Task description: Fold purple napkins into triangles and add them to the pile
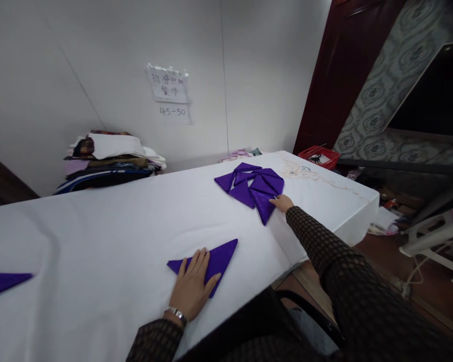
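Observation:
My left hand (192, 289) lies flat, fingers stretched out, on a purple napkin (222, 259) folded into a triangle. The palm and fingers cover part of it. Out to the right, my right hand (282, 202) has its thumb and fingers pinched on the edge of another folded purple napkin (263, 203). That one rests at the near side of a loose ring of several triangular purple napkins (241, 192), which overlap one another. At the left edge of the view, the tip of one more purple cloth (5, 284) shows.
A white cloth covers the long table (109, 226). Folded clothes (113, 156) are stacked along the wall at its back left. A red basket (320, 157) stands at the far right end. On the floor to the right is a white stool (434, 236).

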